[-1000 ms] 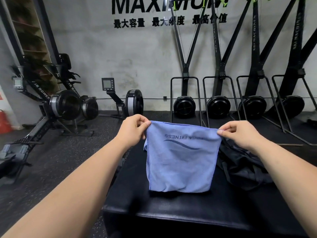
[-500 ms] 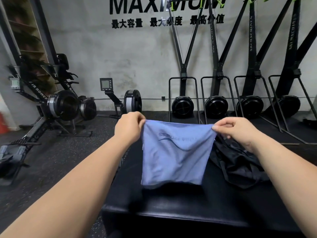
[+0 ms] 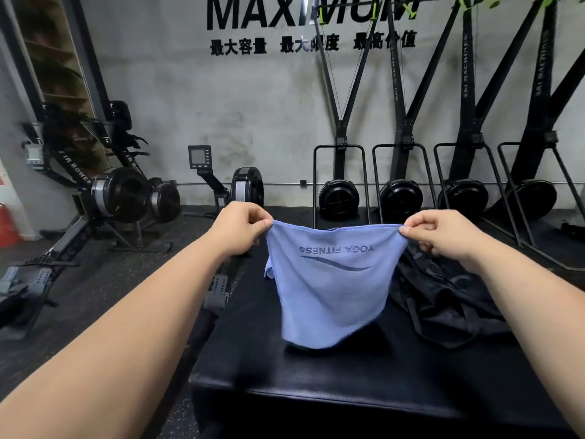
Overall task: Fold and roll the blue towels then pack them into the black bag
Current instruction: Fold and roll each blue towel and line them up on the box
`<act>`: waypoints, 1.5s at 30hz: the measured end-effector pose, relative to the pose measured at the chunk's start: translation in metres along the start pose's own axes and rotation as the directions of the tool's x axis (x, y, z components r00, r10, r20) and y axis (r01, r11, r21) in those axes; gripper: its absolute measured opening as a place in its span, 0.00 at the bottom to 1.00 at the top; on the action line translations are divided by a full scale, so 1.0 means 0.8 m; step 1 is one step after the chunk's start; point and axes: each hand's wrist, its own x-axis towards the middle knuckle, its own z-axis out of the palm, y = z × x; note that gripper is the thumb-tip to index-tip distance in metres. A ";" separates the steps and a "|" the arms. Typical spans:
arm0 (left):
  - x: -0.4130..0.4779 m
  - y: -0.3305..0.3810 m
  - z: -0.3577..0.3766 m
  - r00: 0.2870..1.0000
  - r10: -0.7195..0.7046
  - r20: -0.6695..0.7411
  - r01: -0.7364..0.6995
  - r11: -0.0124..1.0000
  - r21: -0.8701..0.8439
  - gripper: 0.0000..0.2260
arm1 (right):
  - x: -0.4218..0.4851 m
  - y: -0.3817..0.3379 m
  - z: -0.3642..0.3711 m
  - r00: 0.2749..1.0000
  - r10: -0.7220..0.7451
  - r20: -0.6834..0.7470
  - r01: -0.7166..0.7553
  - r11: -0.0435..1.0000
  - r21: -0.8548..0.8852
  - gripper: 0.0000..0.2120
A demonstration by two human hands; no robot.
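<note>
Blue towel (image 3: 332, 289): hanging in front of you by its top edge, stretched between your two hands over a black padded bench (image 3: 316, 384). Print "YOGA FITNESS" reads upside down from your side. The top edge looks doubled. Whether the lower edge touches the bench top cannot be told.

Your left hand (image 3: 237, 228): thumb and forefinger pinch the top left corner, other fingers curled into the palm.

Your right hand (image 3: 440, 231): fingertips (image 3: 408, 230) pinch the top right corner, remaining fingers curled.

A bit of paler blue cloth (image 3: 269, 271) shows behind the towel's left edge.

Black bag (image 3: 449, 305): crumpled on the bench, just right of the towel, under your right forearm.

Beyond: rowing machines (image 3: 117, 198) to the left, ski machines (image 3: 338, 198) along the concrete wall.
</note>
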 end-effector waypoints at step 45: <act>-0.050 -0.146 0.330 0.840 -0.292 0.458 0.307 0.951 0.044 0.33 | 0.045 0.254 0.218 0.909 0.406 0.098 -0.352 0.871 -0.343 0.34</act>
